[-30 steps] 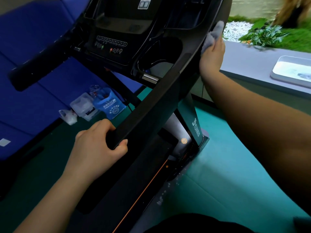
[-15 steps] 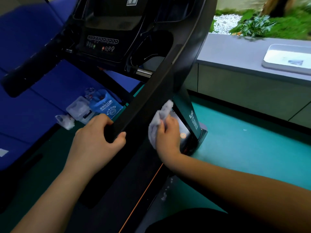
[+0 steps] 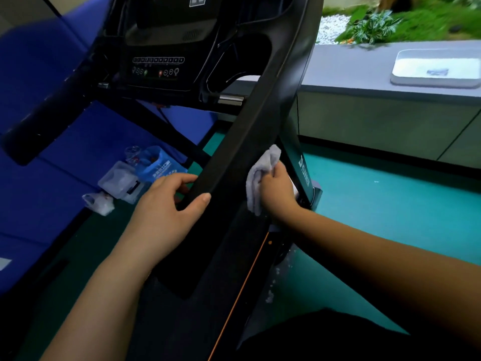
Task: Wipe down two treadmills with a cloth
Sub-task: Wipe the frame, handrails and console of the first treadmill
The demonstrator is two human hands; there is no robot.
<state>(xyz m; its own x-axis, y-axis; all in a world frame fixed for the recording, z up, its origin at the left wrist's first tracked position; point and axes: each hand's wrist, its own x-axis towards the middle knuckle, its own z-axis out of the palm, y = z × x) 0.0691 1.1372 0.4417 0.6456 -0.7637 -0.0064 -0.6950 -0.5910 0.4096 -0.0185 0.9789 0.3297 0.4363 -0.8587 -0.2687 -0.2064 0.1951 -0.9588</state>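
A black treadmill fills the middle of the view, its right handrail [image 3: 260,110] running from top right down to the centre. My left hand [image 3: 166,209] grips the lower end of that handrail. My right hand [image 3: 278,194] holds a crumpled grey cloth [image 3: 260,178] pressed against the outer side of the rail, just right of the left hand. The console [image 3: 156,66] with its row of buttons sits above. Only one treadmill is in view.
Blue mats [image 3: 52,157] lie to the left, with clear plastic packets and a blue bag [image 3: 156,168] on the floor. A teal floor [image 3: 390,217] spreads right. A grey ledge [image 3: 351,71] carries a white tray [image 3: 434,69], plants behind it.
My right hand slid the cloth down the handrail from its top to beside my left hand. In the last half second it stayed near there. My left hand kept its grip.
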